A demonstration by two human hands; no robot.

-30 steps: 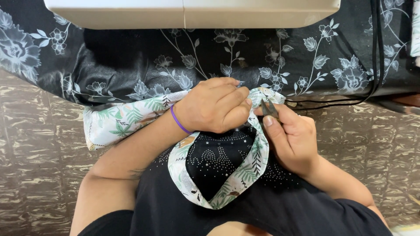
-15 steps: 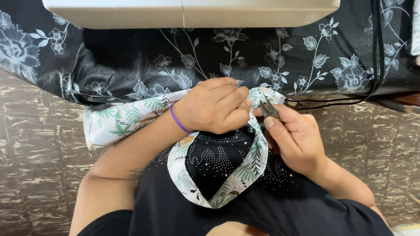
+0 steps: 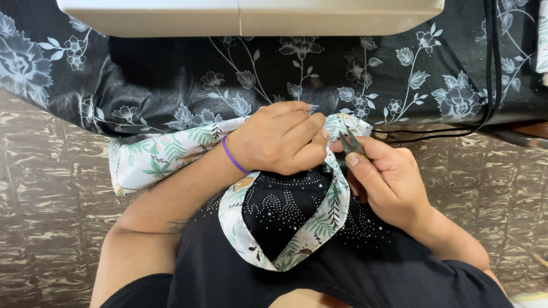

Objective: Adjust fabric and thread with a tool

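Observation:
My left hand (image 3: 282, 137), with a purple band at the wrist, pinches a white fabric piece with a green leaf print (image 3: 165, 157). A looped strip of the same fabric (image 3: 331, 219) hangs down over my black studded top. My right hand (image 3: 388, 177) grips small metal thread snips (image 3: 351, 142), their tips pointing at the fabric edge right beside my left fingertips. The snips' blades are mostly hidden by my fingers.
A dark cloth with a pale flower print (image 3: 171, 80) covers the table ahead. The cream base of a sewing machine (image 3: 245, 14) runs along the top edge. A black cable (image 3: 491, 74) trails down the right side. Brown patterned floor tiles (image 3: 45, 228) lie below.
Both hands have barely shifted; my right hand with the snips sits a touch lower against the fabric edge.

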